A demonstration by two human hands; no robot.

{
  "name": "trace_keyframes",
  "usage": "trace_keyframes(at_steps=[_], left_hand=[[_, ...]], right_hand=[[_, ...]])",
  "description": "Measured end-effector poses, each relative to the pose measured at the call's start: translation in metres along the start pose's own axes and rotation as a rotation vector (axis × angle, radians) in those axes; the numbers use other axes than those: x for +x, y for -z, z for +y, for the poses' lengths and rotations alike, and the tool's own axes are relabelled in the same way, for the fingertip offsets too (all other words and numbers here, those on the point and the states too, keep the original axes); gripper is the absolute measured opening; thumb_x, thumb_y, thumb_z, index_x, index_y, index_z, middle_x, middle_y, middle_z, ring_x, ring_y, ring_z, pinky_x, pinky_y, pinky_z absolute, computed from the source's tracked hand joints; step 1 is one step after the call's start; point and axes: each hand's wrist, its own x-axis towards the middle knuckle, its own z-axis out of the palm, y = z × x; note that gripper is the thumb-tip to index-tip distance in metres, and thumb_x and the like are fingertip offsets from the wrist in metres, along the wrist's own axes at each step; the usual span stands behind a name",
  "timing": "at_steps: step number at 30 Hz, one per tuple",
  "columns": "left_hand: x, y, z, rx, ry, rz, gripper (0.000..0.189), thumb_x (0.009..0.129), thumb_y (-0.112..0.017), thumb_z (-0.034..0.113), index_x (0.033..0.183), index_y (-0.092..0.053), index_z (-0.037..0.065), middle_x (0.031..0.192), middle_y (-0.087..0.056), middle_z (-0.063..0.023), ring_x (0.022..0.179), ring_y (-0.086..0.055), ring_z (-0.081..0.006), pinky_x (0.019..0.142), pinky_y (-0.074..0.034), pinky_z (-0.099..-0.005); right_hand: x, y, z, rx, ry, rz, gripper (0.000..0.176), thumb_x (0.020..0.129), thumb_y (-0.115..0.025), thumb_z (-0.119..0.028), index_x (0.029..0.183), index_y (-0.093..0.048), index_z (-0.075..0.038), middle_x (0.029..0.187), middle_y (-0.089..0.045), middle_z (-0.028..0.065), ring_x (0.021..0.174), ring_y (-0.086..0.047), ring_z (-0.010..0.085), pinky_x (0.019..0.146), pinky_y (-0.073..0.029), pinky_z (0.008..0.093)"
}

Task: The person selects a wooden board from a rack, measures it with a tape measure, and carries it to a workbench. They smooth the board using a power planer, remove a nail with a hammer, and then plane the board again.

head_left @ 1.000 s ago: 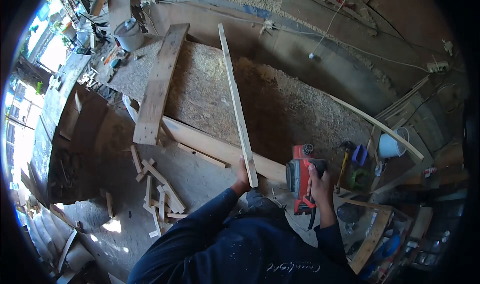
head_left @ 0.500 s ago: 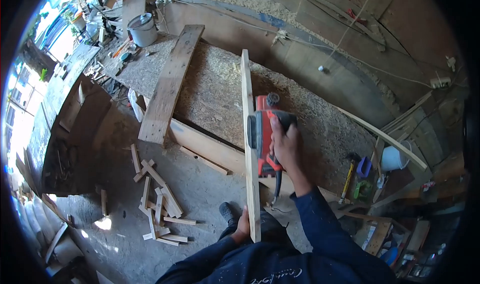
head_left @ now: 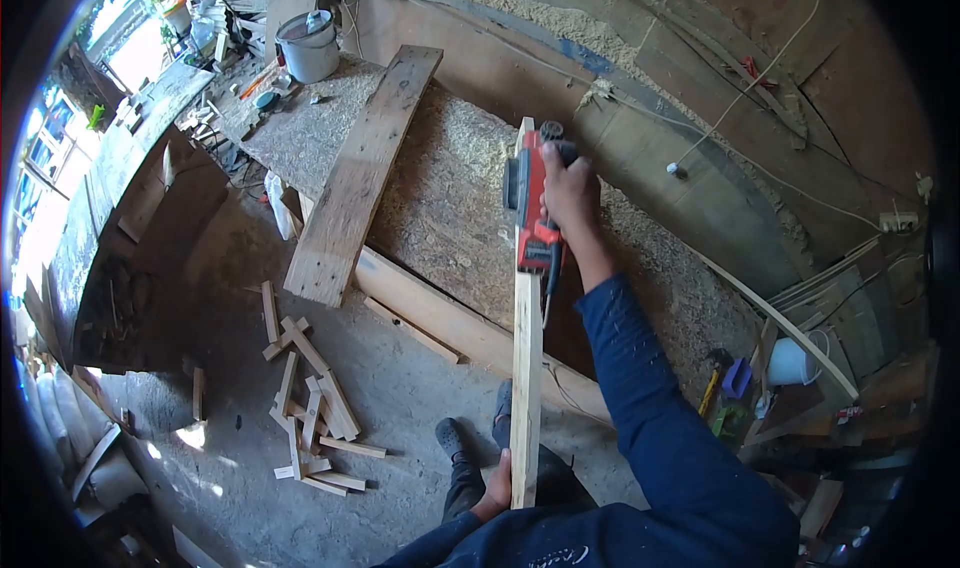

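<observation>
A long pale wooden strip (head_left: pixel 525 368) runs from near my body out over the shavings-strewn workbench (head_left: pixel 440 188). My left hand (head_left: pixel 497 488) is closed around the near end of this strip, at its left side; part of the fingers is hidden. Farther out, my right hand (head_left: pixel 572 193) grips the handle of a red and black electric hand planer (head_left: pixel 532 203). The planer sits on the strip toward its far end, and its cord hangs down on the right. The planer's underside is out of sight.
A weathered board (head_left: pixel 365 178) lies across the bench, with a white bucket (head_left: pixel 308 48) beyond it. Several offcuts (head_left: pixel 310 398) are piled on the floor at left. To the right are a hammer (head_left: pixel 712 383), a purple object (head_left: pixel 737 378) and another white bucket (head_left: pixel 792 360).
My right hand has pushed the planer forward along the strip, from beside its middle to near its far end. My left hand keeps its grip at the near end. The view has shifted slightly.
</observation>
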Motion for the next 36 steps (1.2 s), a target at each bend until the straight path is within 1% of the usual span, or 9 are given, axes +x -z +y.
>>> trace_keyframes(at_steps=[8,17,24,26,29,33,34,35,36], left_hand=[[-0.004,0.008,0.0,0.279,0.039,0.031,0.086,0.105,-0.019,0.068,0.128,-0.065,-0.001,0.119,-0.07,-0.0189,0.115,-0.064,-0.0269,0.102,-0.046,-0.0396],[-0.003,-0.008,0.009,-0.193,0.003,-0.03,0.076,0.107,-0.026,0.063,0.133,-0.062,0.0,0.118,-0.07,-0.0121,0.105,-0.065,-0.019,0.095,-0.049,-0.0354],[0.069,-0.048,0.155,-0.152,-0.121,-0.112,0.074,0.107,-0.028,0.062,0.134,-0.06,0.001,0.11,-0.07,-0.0093,0.096,-0.065,-0.0181,0.088,-0.053,-0.0342],[0.101,-0.061,0.189,-0.094,-0.255,0.089,0.067,0.104,-0.035,0.067,0.119,-0.065,0.01,0.085,-0.066,-0.0025,0.07,-0.064,-0.0161,0.063,-0.054,-0.0316],[0.008,-0.106,0.305,-0.232,-0.294,-0.291,0.069,0.101,-0.034,0.072,0.127,-0.059,0.013,0.093,-0.064,-0.003,0.075,-0.063,-0.0153,0.065,-0.053,-0.0322],[-0.028,-0.137,0.388,-0.324,-0.304,-0.644,0.069,0.089,-0.038,0.086,0.062,-0.043,0.022,0.051,-0.038,0.0035,0.046,-0.043,-0.0145,0.044,-0.034,-0.0291],[-0.063,-0.163,0.411,-0.394,-0.297,-0.394,0.07,0.088,-0.039,0.086,0.062,-0.042,0.022,0.05,-0.036,0.0042,0.046,-0.041,-0.014,0.044,-0.034,-0.0286],[-0.054,-0.15,0.423,-0.474,-0.263,-0.713,0.037,0.101,-0.06,0.042,0.08,-0.056,0.012,0.065,-0.057,-0.003,0.059,-0.057,-0.0157,0.053,-0.049,-0.0272],[-0.052,-0.153,0.435,-0.495,-0.274,-0.75,0.036,0.101,-0.06,0.043,0.083,-0.057,0.013,0.066,-0.058,-0.0032,0.06,-0.059,-0.0156,0.054,-0.05,-0.0269]], right_hand=[[0.13,-0.036,-0.032,-0.041,0.108,0.051,0.048,0.098,-0.06,-0.046,0.082,-0.071,-0.003,0.057,-0.062,0.0071,0.046,-0.063,0.017,0.044,-0.053,0.0345],[0.202,-0.041,-0.019,0.071,0.189,0.051,0.041,0.098,-0.063,-0.043,0.088,-0.069,-0.004,0.058,-0.057,0.0022,0.044,-0.059,0.015,0.04,-0.047,0.0354],[-0.047,0.119,0.015,0.351,0.075,-0.136,0.036,0.099,-0.065,-0.038,0.085,-0.06,-0.006,0.058,-0.049,-0.0034,0.039,-0.048,0.0084,0.035,-0.038,0.0284],[-0.109,0.164,0.031,0.306,-0.04,-0.134,0.035,0.098,-0.068,-0.039,0.086,-0.061,-0.006,0.058,-0.051,-0.003,0.042,-0.05,0.0082,0.038,-0.04,0.0278],[-0.187,0.221,0.06,0.159,-0.171,-0.107,0.037,0.096,-0.07,-0.041,0.088,-0.062,-0.005,0.059,-0.053,-0.0017,0.044,-0.053,0.0089,0.04,-0.042,0.0281],[-0.277,0.263,0.107,0.179,-0.363,-0.023,0.037,0.096,-0.071,-0.04,0.091,-0.063,-0.004,0.061,-0.054,-0.0004,0.045,-0.054,0.01,0.04,-0.043,0.0284],[-0.299,0.268,0.12,0.184,-0.399,-0.006,0.036,0.096,-0.07,-0.039,0.092,-0.064,-0.004,0.061,-0.055,-0.0001,0.045,-0.054,0.0102,0.04,-0.043,0.0285],[-0.316,0.273,0.132,0.187,-0.426,0.013,0.036,0.096,-0.07,-0.038,0.093,-0.064,-0.003,0.061,-0.055,0.0001,0.045,-0.054,0.0104,0.041,-0.044,0.0286],[-0.331,0.278,0.14,0.186,-0.45,0.033,0.035,0.097,-0.07,-0.038,0.095,-0.064,-0.003,0.061,-0.055,0.0004,0.045,-0.055,0.0106,0.041,-0.044,0.0287]])
